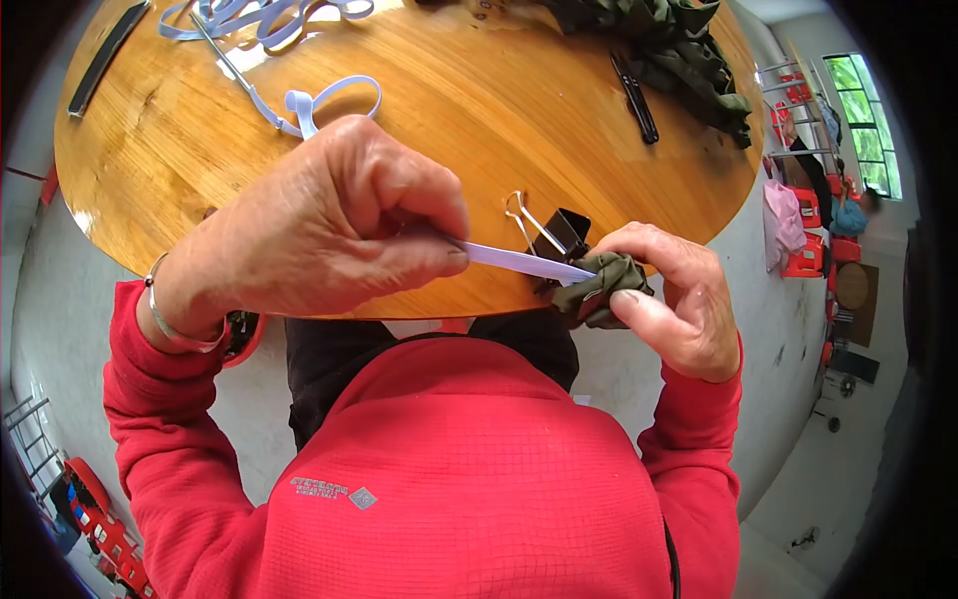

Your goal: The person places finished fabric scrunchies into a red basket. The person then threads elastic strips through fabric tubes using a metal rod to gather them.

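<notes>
My left hand (339,220) pinches a pale lavender elastic band (524,262) between thumb and bent fingers. The band runs taut to the right into a bunched piece of dark green fabric (604,290). Thumb and fingers of my right hand (674,295) are closed on that fabric. Just behind the fabric, a black binder clip (564,235) with metal loops sits at the table's near edge; whether it grips the cloth I cannot tell.
On the round wooden table (449,130) lie a loose elastic coil (334,95), a thin metal tool (225,55), a black-handled tool (635,98), more green fabric (689,60) and a black strip (108,58). Red stools (803,255) stand at the right.
</notes>
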Action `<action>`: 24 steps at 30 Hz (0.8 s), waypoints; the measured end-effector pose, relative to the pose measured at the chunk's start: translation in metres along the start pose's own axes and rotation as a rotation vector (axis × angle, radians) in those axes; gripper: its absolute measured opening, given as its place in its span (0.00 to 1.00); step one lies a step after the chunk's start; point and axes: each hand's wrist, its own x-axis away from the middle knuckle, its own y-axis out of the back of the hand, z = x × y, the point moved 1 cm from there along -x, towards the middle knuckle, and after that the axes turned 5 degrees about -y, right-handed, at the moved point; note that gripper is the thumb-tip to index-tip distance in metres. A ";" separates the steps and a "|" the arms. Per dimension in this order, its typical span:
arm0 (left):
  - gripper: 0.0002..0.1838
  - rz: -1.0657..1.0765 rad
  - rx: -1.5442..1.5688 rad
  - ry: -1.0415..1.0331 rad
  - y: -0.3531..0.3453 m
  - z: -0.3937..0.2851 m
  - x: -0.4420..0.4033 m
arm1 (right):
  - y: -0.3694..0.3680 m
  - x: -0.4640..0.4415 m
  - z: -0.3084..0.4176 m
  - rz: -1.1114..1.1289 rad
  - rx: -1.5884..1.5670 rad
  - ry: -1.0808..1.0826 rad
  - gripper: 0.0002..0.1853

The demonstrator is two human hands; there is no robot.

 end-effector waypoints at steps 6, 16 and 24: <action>0.06 0.055 0.200 0.130 0.006 0.006 -0.001 | 0.005 0.005 -0.006 0.036 -0.305 -0.240 0.13; 0.05 0.072 0.138 0.305 0.018 0.008 -0.004 | 0.015 0.009 -0.012 0.018 -0.471 -0.352 0.12; 0.07 -0.246 -0.027 0.205 0.019 0.010 0.003 | 0.044 0.022 -0.021 -0.533 0.214 -0.173 0.11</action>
